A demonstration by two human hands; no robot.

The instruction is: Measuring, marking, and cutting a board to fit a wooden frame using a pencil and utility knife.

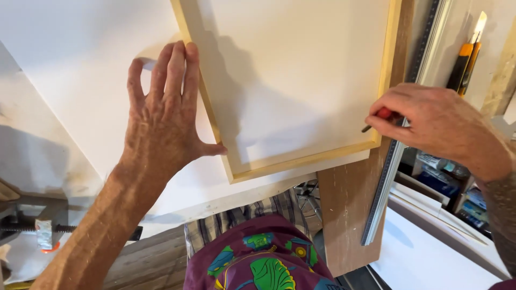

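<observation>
A white panel in a pale wooden frame (301,161) lies tilted on a large white sheet (80,64). My left hand (164,113) lies flat against the frame's left edge, fingers together, thumb touching the wood. My right hand (435,121) pinches a red pencil (382,114), its dark tip at the frame's lower right corner.
A long metal ruler (389,166) runs along a brown board (349,215) to the right of the frame. An orange utility knife (465,59) lies at the top right. A clamp (43,231) sits at the lower left. Shelves with items show at the right.
</observation>
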